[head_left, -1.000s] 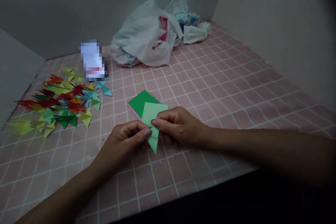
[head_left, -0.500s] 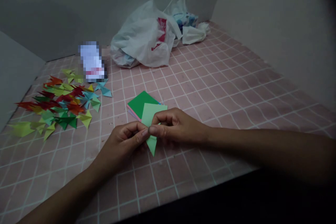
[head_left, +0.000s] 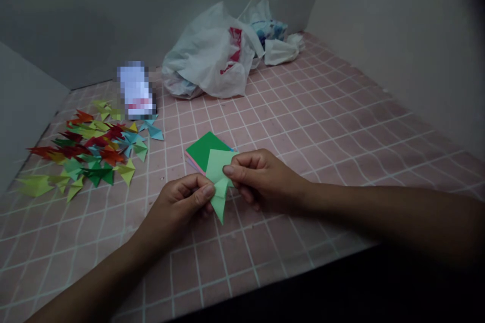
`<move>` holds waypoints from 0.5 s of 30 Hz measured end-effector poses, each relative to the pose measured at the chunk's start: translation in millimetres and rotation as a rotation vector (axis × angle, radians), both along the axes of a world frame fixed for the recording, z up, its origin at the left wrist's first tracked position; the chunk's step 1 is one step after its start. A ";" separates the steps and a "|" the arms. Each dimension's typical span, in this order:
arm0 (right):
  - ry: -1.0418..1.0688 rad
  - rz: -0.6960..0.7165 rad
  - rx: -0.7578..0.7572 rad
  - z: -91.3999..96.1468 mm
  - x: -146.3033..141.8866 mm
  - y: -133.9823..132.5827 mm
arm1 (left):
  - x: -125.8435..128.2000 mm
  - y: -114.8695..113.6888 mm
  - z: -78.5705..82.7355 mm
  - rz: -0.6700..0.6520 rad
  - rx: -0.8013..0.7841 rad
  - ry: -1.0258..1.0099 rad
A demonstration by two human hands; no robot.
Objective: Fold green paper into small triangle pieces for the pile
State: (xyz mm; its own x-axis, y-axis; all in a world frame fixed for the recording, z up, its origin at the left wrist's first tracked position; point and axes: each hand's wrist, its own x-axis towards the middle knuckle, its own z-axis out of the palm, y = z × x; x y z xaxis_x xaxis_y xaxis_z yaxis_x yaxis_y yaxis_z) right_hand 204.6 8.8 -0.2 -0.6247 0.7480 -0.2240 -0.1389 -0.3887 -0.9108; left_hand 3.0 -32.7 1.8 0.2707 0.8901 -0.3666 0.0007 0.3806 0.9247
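Between my hands is a light green sheet of origami paper (head_left: 219,164), partly folded, with a narrow point hanging toward me. My left hand (head_left: 188,196) pinches its left edge between thumb and fingers, beside the folded part. On the other side, my right hand (head_left: 257,174) grips the right edge higher up, thumb on top. Just behind the paper lies a stack of coloured square sheets (head_left: 206,144), dark green on top, partly covered by the piece I hold.
Many folded paper birds (head_left: 99,174) in several colours lie in a pile at left. A phone (head_left: 137,88), its screen blurred, stands behind them. White plastic bags (head_left: 206,55) sit against the back wall. A pink checked cloth (head_left: 303,126) covers the table.
My right hand has shifted right and up along the paper, away from my left thumb, uncovering the folded part. My left hand keeps its pinch. The view has shifted slightly.
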 end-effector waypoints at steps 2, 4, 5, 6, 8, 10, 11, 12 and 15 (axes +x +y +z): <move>0.032 -0.014 -0.024 -1.3 0.2 1.4 | -0.6 1.4 -1.1 0.051 -0.025 -0.056; 0.052 0.024 -0.021 -2.5 0.0 2.0 | -0.7 2.9 -1.6 0.085 -0.038 -0.095; 0.065 0.054 -0.011 -3.0 -0.3 1.9 | -0.5 3.6 -1.8 0.097 -0.042 -0.106; 0.076 0.088 0.001 -3.2 -0.7 1.6 | -0.1 4.2 -1.8 0.111 -0.043 -0.114; 0.085 0.144 0.017 -3.0 -1.5 0.8 | 1.1 5.0 -1.8 0.127 -0.043 -0.130; 0.080 0.172 0.013 -2.2 -2.0 0.1 | 2.4 5.2 -1.9 0.130 -0.044 -0.153; 0.076 0.179 0.010 -1.8 -2.0 0.0 | 2.9 5.2 -2.0 0.128 -0.043 -0.168; 0.070 0.185 0.009 -1.5 -2.1 0.0 | 3.3 5.1 -2.1 0.125 -0.045 -0.181; 0.055 0.194 0.007 -0.9 -2.1 0.4 | 3.6 4.3 -2.8 0.119 -0.054 -0.206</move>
State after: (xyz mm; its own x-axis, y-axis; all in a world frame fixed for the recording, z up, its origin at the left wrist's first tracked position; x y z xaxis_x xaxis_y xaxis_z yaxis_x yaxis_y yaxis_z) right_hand 202.5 9.2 -1.1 -0.7683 0.6141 -0.1806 -0.1119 -0.4067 -0.9067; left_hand 6.5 -28.3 -1.0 0.2396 0.9009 -0.3620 -0.2338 0.4154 0.8791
